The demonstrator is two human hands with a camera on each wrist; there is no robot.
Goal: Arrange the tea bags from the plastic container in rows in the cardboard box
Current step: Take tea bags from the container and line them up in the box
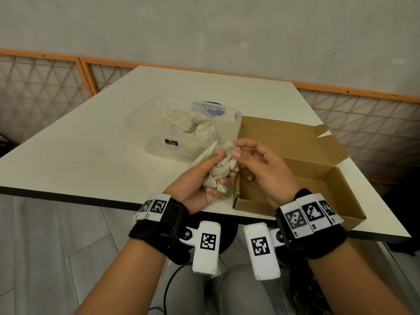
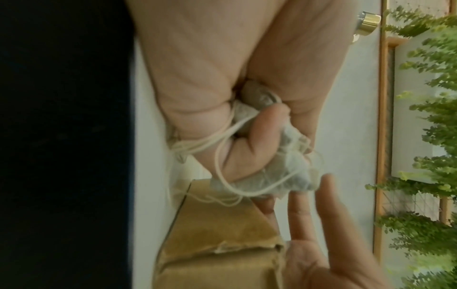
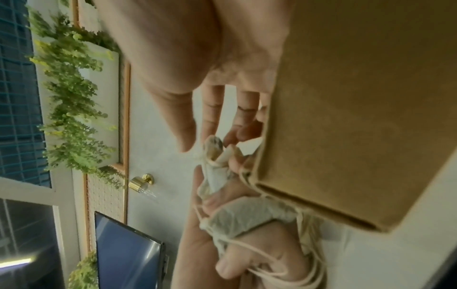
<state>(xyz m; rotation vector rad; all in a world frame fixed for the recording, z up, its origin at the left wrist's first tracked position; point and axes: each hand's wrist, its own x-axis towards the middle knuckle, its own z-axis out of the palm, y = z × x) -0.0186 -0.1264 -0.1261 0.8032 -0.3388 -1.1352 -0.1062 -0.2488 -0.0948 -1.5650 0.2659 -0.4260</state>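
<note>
My left hand (image 1: 212,175) grips a crumpled bunch of pale tea bags (image 1: 223,165) with loose strings, held over the table just left of the cardboard box (image 1: 327,189). The left wrist view shows my curled fingers (image 2: 249,144) round the tea bags (image 2: 279,176). My right hand (image 1: 237,148) hovers at the top of the bunch, thumb and fingers loosely bent, holding nothing. In the right wrist view a gap shows between the thumb (image 3: 185,142) and the topmost bag (image 3: 212,148). The box is open and empty. The clear plastic container (image 1: 141,119) holds more tea bags (image 1: 188,123).
The white table (image 1: 91,155) ends at a dark front edge near my wrists. The box's lid flap (image 1: 284,137) lies open toward the far side. A blue-labelled lid (image 1: 211,108) sits behind the container. An orange-framed lattice fence (image 1: 45,87) runs behind the table.
</note>
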